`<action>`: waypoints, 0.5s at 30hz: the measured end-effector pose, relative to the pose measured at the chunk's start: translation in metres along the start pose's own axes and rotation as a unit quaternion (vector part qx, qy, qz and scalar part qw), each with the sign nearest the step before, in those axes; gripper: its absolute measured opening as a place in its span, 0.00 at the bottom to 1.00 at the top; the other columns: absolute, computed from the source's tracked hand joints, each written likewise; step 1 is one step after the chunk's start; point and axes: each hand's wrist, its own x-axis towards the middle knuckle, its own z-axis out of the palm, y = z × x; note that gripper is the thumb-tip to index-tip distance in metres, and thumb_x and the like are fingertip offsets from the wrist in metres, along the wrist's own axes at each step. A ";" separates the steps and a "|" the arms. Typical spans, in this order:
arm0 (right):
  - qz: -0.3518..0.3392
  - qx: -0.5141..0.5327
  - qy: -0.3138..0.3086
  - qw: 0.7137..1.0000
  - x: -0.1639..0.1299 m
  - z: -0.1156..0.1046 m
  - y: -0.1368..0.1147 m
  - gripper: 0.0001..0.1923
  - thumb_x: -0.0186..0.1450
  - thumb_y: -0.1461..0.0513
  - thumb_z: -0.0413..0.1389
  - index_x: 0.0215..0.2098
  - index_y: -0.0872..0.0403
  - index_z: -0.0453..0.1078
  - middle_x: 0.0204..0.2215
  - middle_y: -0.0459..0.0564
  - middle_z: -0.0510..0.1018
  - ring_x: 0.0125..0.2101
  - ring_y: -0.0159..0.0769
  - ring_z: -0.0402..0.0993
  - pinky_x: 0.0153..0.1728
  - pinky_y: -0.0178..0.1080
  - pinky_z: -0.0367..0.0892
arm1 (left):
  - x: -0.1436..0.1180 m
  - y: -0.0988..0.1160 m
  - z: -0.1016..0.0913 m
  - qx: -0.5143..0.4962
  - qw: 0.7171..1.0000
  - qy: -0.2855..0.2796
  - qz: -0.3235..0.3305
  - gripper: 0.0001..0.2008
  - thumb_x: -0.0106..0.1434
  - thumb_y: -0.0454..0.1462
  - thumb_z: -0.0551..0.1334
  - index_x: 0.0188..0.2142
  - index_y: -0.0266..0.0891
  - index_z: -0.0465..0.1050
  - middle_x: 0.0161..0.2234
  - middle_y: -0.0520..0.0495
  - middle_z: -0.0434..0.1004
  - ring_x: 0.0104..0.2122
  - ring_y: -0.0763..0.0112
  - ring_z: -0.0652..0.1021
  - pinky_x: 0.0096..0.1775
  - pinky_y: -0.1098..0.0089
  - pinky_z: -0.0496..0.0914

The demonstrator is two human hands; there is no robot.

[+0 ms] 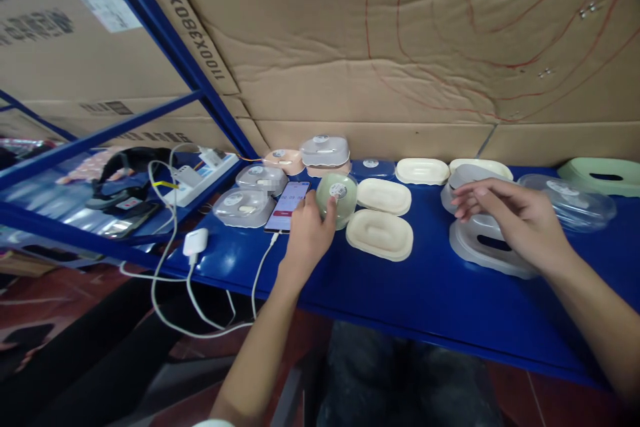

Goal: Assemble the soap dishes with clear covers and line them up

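My left hand (pixel 310 233) has its thumb on the near-left edge of a green soap box (pixel 343 203) with a clear lid and round sticker. Its fingers bend at that edge, over the right side of a phone (pixel 290 203) with a lit screen. To the right of the green box lie two cream oval trays, one farther back (pixel 384 196) and one nearer (pixel 380 235). My right hand (pixel 515 217) hovers with loosely curled fingers, empty, above a whitish slotted base (pixel 470 250). Behind its fingertips a translucent cover (pixel 453 190) is partly hidden.
Clear-lidded boxes (pixel 245 207) stand left of the phone, with stacked ones (pixel 325 152) behind. Clear lids (pixel 575 203) and a green base (pixel 600 175) lie right. White cables (pixel 173 213) run to a power strip (pixel 205 180). Cardboard (pixel 310 47) walls the blue table (pixel 420 300).
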 end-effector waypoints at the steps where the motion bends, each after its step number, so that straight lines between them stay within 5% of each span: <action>1: -0.003 -0.001 0.001 1.000 0.000 0.000 0.000 0.18 0.76 0.46 0.63 0.43 0.50 0.86 0.37 0.52 0.87 0.33 0.37 0.85 0.36 0.40 0.82 | 0.001 0.003 0.000 0.018 1.000 -0.016 -0.011 0.22 0.81 0.46 0.54 0.57 0.30 0.74 0.45 0.27 0.86 0.48 0.39 0.87 0.50 0.50 0.79; 6: -0.009 -0.003 0.002 1.000 0.000 0.000 0.000 0.19 0.76 0.46 0.63 0.41 0.51 0.85 0.37 0.52 0.87 0.32 0.37 0.85 0.36 0.39 0.81 | -0.002 0.007 -0.003 0.107 0.994 -0.022 -0.015 0.26 0.83 0.49 0.50 0.51 0.28 0.77 0.44 0.23 0.85 0.48 0.36 0.86 0.49 0.46 0.79; 10: -0.008 -0.014 0.003 1.000 0.000 -0.001 0.000 0.19 0.76 0.46 0.63 0.41 0.51 0.85 0.37 0.52 0.88 0.32 0.36 0.85 0.36 0.39 0.81 | -0.012 0.001 -0.005 0.085 0.984 0.064 0.145 0.27 0.81 0.47 0.54 0.68 0.29 0.70 0.65 0.20 0.75 0.66 0.35 0.76 0.64 0.38 0.73; 12: -0.010 -0.016 0.004 1.000 0.001 -0.001 0.000 0.19 0.76 0.46 0.63 0.41 0.51 0.85 0.37 0.52 0.88 0.32 0.37 0.84 0.36 0.38 0.81 | -0.017 -0.003 -0.003 0.077 0.967 0.034 0.240 0.26 0.81 0.42 0.56 0.72 0.35 0.67 0.73 0.26 0.68 0.73 0.37 0.68 0.70 0.38 0.68; 15: -0.012 -0.017 0.007 1.000 0.001 -0.002 -0.001 0.19 0.76 0.46 0.63 0.40 0.51 0.85 0.36 0.52 0.87 0.31 0.36 0.84 0.36 0.38 0.81 | -0.017 -0.009 0.003 0.100 0.960 -0.024 0.262 0.28 0.78 0.35 0.57 0.75 0.37 0.64 0.75 0.27 0.64 0.76 0.36 0.65 0.71 0.37 0.67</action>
